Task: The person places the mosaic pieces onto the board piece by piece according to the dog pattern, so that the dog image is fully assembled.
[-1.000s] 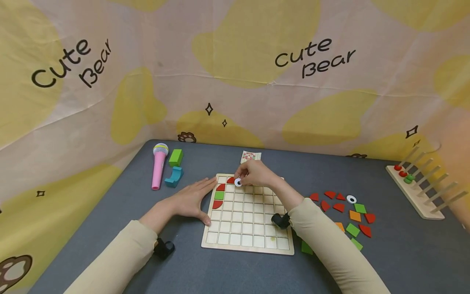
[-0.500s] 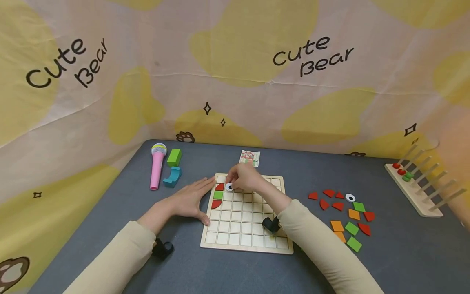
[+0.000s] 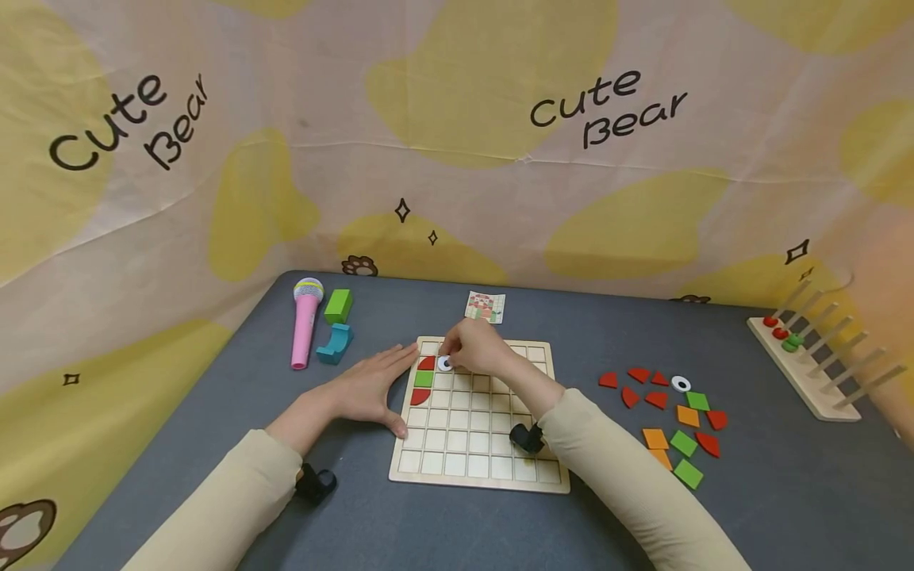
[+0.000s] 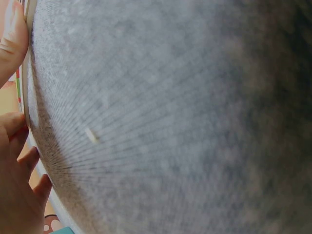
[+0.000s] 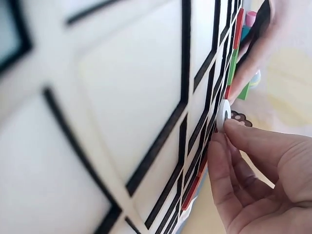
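A wooden grid board (image 3: 457, 424) with white square cells lies on the dark table. My right hand (image 3: 478, 347) is over its upper left part and pinches a round white eye piece (image 3: 444, 363) with a black centre. The right wrist view shows thumb and fingertips at the edge of that eye piece (image 5: 223, 115), right against the grid. In the leftmost column sit a red quarter-round piece (image 3: 426, 363), a green square (image 3: 424, 379) and another red quarter-round piece (image 3: 420, 396). My left hand (image 3: 367, 388) is spread along the board's left edge, thumb and fingertips touching it.
Loose red, green and orange pieces (image 3: 683, 442) and a second eye piece (image 3: 681, 384) lie to the right. A pattern card (image 3: 485, 307) lies behind the board. A toy microphone (image 3: 305, 325), green block (image 3: 339, 306) and blue arch (image 3: 334, 344) stand left, a peg rack (image 3: 807, 373) right.
My right hand has moved the eye piece left and slightly nearer, and has hardly shifted in the last half second. A red piece in the top row is now behind it. The left hand stays put.
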`<action>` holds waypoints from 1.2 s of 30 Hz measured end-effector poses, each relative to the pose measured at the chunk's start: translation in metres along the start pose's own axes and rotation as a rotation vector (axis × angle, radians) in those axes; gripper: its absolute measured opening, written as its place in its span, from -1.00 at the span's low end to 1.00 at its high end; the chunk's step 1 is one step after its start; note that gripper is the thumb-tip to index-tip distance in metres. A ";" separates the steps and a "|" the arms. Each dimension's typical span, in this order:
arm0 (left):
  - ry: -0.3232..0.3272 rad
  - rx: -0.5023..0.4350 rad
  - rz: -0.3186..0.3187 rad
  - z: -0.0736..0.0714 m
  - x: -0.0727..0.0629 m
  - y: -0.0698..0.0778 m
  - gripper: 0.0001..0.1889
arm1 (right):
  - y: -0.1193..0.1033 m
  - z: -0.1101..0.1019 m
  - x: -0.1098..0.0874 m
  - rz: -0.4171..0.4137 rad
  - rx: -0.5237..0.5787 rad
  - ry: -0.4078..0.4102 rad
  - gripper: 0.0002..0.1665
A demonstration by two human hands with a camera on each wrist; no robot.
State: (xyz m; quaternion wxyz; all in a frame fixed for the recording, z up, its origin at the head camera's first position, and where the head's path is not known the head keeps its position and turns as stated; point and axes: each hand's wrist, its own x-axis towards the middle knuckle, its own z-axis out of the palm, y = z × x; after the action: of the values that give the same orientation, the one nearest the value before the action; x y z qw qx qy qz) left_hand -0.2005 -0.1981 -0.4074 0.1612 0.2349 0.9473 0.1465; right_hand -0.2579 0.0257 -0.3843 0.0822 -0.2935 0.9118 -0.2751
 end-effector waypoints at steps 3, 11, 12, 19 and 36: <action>-0.002 -0.003 -0.002 -0.001 0.000 0.000 0.35 | 0.001 0.001 0.000 0.005 0.001 0.001 -0.92; 0.008 0.003 0.004 0.000 0.000 0.000 0.36 | 0.002 0.004 0.000 -0.002 -0.035 0.016 -0.89; 0.005 0.001 -0.001 0.000 0.000 0.000 0.36 | 0.001 0.004 0.000 -0.001 -0.040 0.016 -0.89; 0.000 -0.004 -0.003 0.001 0.000 0.001 0.35 | 0.002 0.000 0.000 0.003 -0.007 0.016 -0.89; -0.009 -0.013 -0.025 0.001 0.001 0.000 0.35 | 0.072 -0.074 -0.047 0.131 0.030 0.046 -0.75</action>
State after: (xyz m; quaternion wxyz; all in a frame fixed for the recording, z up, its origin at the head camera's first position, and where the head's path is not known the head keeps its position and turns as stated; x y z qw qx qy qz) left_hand -0.2012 -0.1970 -0.4086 0.1688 0.2228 0.9484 0.1496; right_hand -0.2781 0.1357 -0.3624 0.0832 -0.2254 0.9266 -0.2894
